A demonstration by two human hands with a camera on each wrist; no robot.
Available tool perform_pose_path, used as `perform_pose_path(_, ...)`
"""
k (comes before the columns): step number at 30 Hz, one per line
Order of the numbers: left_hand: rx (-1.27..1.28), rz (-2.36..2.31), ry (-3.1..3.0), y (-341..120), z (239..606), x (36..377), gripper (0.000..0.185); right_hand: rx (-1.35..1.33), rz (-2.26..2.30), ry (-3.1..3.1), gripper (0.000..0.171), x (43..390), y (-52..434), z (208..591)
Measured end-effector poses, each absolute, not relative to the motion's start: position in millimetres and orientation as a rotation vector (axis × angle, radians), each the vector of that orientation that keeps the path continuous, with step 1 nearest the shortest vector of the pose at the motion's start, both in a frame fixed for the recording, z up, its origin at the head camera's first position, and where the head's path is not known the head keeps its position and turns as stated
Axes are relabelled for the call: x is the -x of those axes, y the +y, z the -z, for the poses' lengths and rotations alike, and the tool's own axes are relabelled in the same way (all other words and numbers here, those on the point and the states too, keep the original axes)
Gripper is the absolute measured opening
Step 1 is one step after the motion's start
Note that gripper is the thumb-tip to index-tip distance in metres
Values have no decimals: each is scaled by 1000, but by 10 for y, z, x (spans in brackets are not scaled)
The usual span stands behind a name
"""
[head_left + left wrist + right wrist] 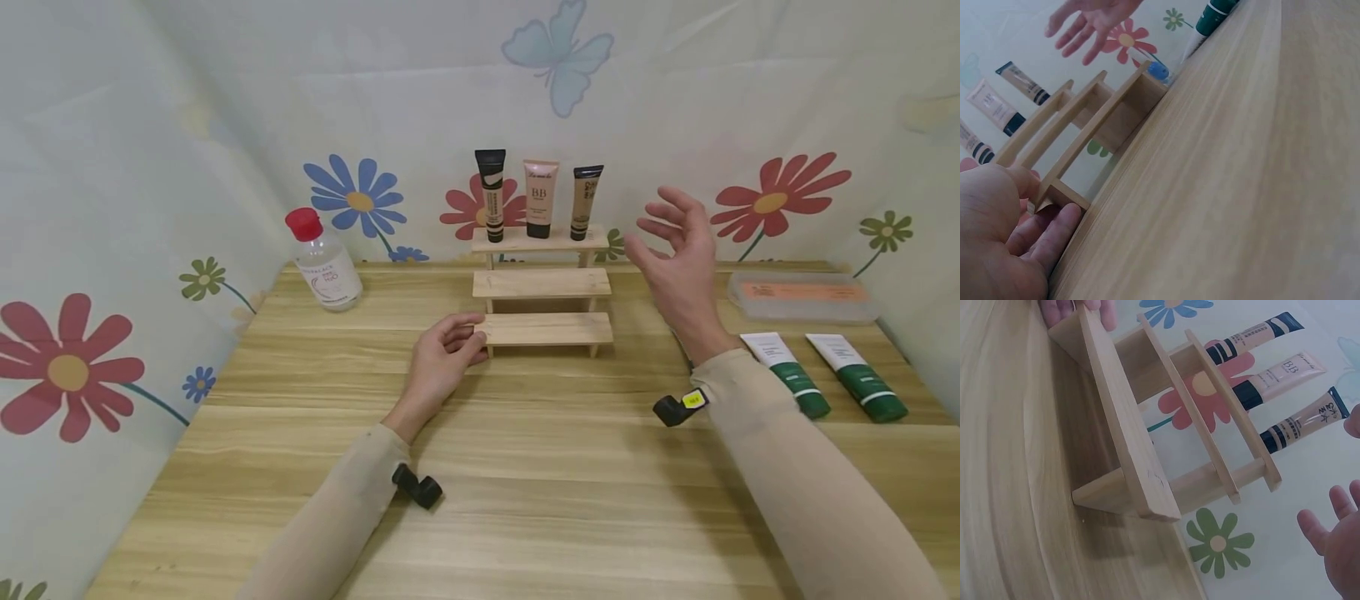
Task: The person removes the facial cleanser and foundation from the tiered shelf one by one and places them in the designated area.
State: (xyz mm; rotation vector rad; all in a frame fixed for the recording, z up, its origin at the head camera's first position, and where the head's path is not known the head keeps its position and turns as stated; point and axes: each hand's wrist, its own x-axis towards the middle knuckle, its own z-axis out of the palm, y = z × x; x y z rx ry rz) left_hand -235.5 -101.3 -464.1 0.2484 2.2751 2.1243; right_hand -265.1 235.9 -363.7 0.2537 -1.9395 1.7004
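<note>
A three-step wooden display stand (543, 329) rises in the middle of the table. My left hand (442, 358) grips the left end of its lowest step; in the left wrist view the fingers (1054, 234) curl in by the leg under the board. On the top step three cosmetic tubes stand upright in a row: a black-capped beige tube (492, 196), a pink BB cream tube (540, 198) and a smaller tan tube (583, 202). My right hand (678, 258) is raised to the right of the stand, fingers spread and holding nothing.
A clear bottle with a red cap (330, 271) stands at the back left. On the right lie two green-and-white tubes (795, 379) (862, 383), and behind them a translucent plastic case (802, 297). A floral cloth (420, 75) hangs behind the table.
</note>
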Motion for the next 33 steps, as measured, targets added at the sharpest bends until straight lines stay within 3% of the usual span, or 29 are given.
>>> perform_pose_path(33,-254,-2152,2249,-1017,4652,2365,29,-272,-1750,-2005,60,3113,1919,3580)
